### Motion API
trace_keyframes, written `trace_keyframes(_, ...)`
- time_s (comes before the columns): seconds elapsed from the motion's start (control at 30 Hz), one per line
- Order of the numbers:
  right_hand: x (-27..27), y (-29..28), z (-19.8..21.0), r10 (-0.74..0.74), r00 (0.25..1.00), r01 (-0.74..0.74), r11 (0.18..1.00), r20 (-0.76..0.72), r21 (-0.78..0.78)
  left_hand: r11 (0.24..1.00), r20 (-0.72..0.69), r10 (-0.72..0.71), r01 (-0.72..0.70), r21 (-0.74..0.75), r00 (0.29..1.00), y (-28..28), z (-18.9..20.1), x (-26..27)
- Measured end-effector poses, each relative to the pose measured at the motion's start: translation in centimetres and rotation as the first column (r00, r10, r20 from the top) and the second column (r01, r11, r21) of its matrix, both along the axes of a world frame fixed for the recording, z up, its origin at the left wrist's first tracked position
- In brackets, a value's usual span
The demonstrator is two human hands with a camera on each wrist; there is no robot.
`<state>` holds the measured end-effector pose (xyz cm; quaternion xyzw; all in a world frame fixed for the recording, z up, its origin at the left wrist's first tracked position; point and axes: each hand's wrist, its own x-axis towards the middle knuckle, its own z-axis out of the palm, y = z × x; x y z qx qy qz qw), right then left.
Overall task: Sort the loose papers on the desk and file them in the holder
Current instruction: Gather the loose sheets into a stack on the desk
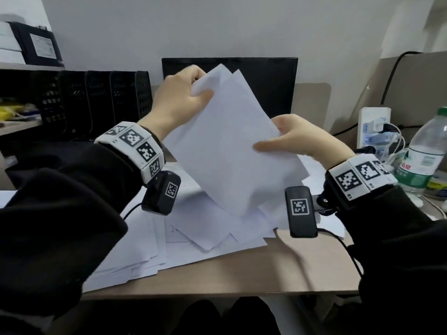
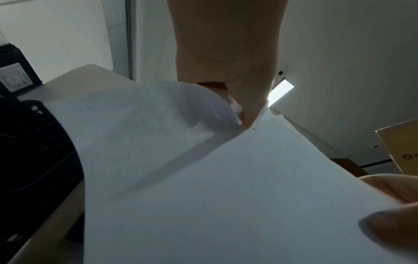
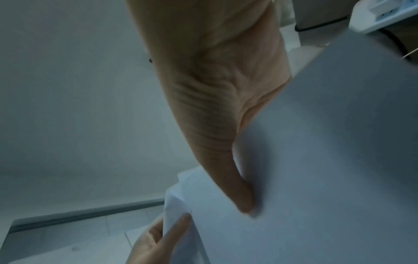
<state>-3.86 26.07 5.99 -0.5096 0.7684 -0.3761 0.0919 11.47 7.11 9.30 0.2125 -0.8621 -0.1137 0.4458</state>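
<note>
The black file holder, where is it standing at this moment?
In the head view the black file holder stands at the back left of the desk, left of the dark monitor and behind the left hand.

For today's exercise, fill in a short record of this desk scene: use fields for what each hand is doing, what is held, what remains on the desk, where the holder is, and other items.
left hand: left hand grips the top corner of the held sheets
right hand: right hand pinches their right edge
held: held sheets, several white pages, raised and tilted above the desk
on desk: loose papers spread in an untidy pile
holder: black mesh file holder, back left, upright slots
other items: dark monitor, water bottle, power strip
desk: beige desk
</note>
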Motion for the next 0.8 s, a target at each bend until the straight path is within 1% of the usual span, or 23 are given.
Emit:
trace_keyframes(0.13,1.2,-1.9,-0.8,-0.02,1.0,0.02,0.994,0.009,-0.107,0.998,-0.025,-0.064,0.064,0.002,0.998,-0.1,-0.3,0.9)
trace_keyframes(0.23,1.7,-2.8,-1.0,-0.05,0.997,0.04,0.988,-0.064,-0.152,0.998,-0.028,-0.06,0.061,0.013,0.998,-0.4,-0.6,1.6)
trace_keyframes(0.3,1.5,-3.0,-0.6,-0.068,0.996,0.055,0.973,-0.051,-0.224,0.999,-0.045,-0.017,0.016,-0.035,0.999,-1.3,-0.6,2.5)
trace_keyframes(0.37,1.4,-2.9,0.1,-0.038,0.999,0.044,0.947,0.026,-0.319,0.985,-0.064,0.097,-0.105,-0.136,0.993,-2.4,-0.4,3.7)
trace_keyframes(0.4,1.5,-2.9,0.4,-0.005,0.997,0.031,0.929,0.071,-0.369,0.975,-0.087,0.158,-0.17,-0.146,0.984,-2.9,-0.2,4.3)
trace_keyframes(0.43,1.7,-2.8,0.8,0.044,0.993,0.006,0.909,0.109,-0.416,0.975,-0.113,0.19,-0.201,-0.095,0.975,-3.5,-0.1,5.0)
trace_keyframes(0.47,2.1,-2.9,1.1,0.093,0.986,-0.022,0.891,0.135,-0.454,0.981,-0.141,0.192,-0.195,-0.009,0.971,-4.0,-0.1,5.5)
trace_keyframes(0.53,2.9,-3.2,1.7,0.162,0.974,-0.062,0.864,0.16,-0.499,0.983,-0.226,0.121,-0.085,0.162,0.967,-4.8,-0.2,6.5)
trace_keyframes(0.6,3.9,-3.9,2.1,0.219,0.96,-0.091,0.835,0.175,-0.543,0.952,-0.337,0.027,0.078,0.296,0.941,-5.0,-0.4,7.4)
trace_keyframes(0.63,4.4,-4.5,2.2,0.24,0.953,-0.098,0.822,0.186,-0.561,0.923,-0.373,-0.001,0.144,0.355,0.928,-5.0,-0.6,7.9)
trace_keyframes(0.7,5.1,-5.5,2.2,0.277,0.935,-0.098,0.799,0.219,-0.593,0.848,-0.387,-0.057,0.249,0.468,0.92,-5.1,-0.7,8.8)
trace_keyframes(0.73,5.5,-6.1,2.1,0.3,0.923,-0.097,0.786,0.24,-0.611,0.808,-0.403,-0.084,0.299,0.508,0.911,-5.5,-0.8,9.4)
trace_keyframes(0.8,6.5,-7.4,1.9,0.335,0.899,-0.084,0.764,0.281,-0.64,0.752,-0.438,-0.136,0.38,0.538,0.889,-5.6,-1.0,10.9)
